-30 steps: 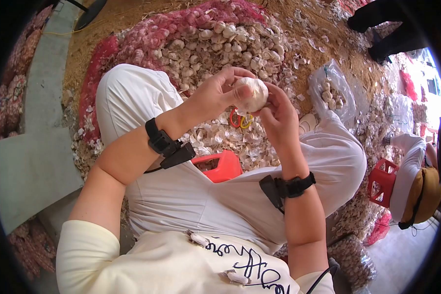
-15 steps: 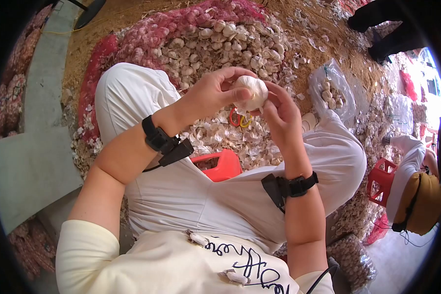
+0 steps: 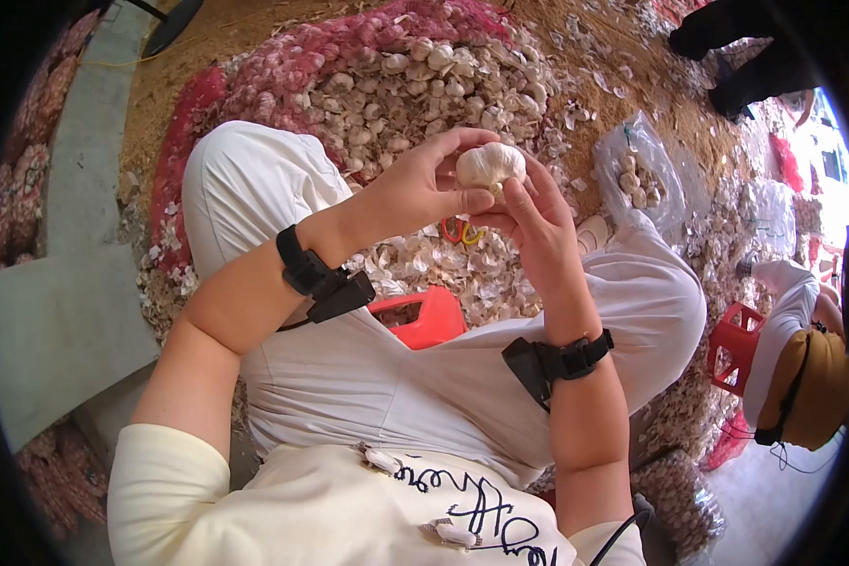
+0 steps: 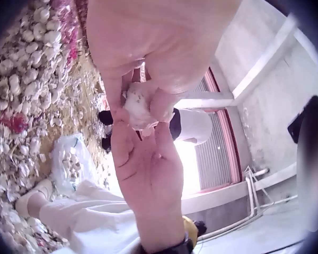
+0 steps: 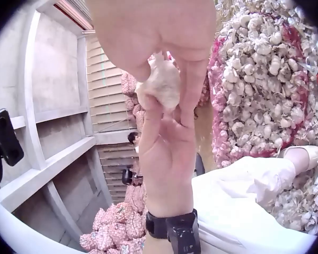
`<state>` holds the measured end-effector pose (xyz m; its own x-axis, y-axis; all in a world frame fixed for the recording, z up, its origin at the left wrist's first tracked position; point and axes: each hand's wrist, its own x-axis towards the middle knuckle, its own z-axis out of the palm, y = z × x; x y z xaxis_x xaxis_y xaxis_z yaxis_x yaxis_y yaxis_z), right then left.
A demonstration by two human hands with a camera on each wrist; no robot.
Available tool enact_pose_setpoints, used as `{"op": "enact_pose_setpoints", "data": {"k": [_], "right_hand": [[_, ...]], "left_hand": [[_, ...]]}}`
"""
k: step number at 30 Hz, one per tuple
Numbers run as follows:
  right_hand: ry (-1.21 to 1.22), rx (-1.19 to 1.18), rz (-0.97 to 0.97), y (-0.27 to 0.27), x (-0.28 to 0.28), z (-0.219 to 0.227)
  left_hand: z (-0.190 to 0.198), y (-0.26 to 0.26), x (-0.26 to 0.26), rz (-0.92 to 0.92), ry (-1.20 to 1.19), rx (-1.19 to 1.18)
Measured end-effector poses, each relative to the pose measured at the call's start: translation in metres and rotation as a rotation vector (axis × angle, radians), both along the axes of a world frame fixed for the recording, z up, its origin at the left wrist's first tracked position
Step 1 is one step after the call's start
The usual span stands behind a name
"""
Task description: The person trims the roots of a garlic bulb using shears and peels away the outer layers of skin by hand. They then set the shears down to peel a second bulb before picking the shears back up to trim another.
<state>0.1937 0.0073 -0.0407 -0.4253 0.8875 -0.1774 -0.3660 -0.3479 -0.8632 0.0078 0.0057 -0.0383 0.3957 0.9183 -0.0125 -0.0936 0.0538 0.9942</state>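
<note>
Both hands hold one white garlic bulb [image 3: 491, 166] above the lap, before the heap of garlic. My left hand [image 3: 431, 181] grips it from the left, fingers behind the bulb and thumb below its near side. From the right, my right hand [image 3: 541, 219] pinches it, with the thumb on the near face. The left wrist view shows the bulb [image 4: 139, 107] between the fingertips of both hands. In the right wrist view the bulb [image 5: 161, 84] looks smooth and pale, partly covered by fingers.
A garlic heap [image 3: 415, 99] in pink netting lies ahead. Peeled skins [image 3: 415, 259] and red-and-yellow looped handles [image 3: 464, 232] lie below the hands. A red plastic stool [image 3: 431, 321] shows between the legs. At right are a clear bag [image 3: 640, 174] of bulbs and a seated person [image 3: 792, 358].
The garlic bulb has been turned between the fingers. My left thumb has slid from its face to below it, and my right thumb has come up onto its near side.
</note>
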Motion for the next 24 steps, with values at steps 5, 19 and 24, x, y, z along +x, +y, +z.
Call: {"op": "enact_pose_setpoints", "data": {"k": [5, 19, 24], "right_hand": [[-0.076, 0.109, 0.003, 0.003, 0.004, -0.009], [0.088, -0.110, -0.034, 0.003, 0.005, -0.003], [-0.043, -0.036, -0.076, 0.004, 0.008, -0.011]], "left_hand": [[0.000, 0.009, -0.011, -0.032, 0.079, -0.112], [0.008, -0.002, 0.002, 0.039, 0.069, 0.055], [0.014, -0.002, 0.000, 0.029, 0.165, -0.010]]}}
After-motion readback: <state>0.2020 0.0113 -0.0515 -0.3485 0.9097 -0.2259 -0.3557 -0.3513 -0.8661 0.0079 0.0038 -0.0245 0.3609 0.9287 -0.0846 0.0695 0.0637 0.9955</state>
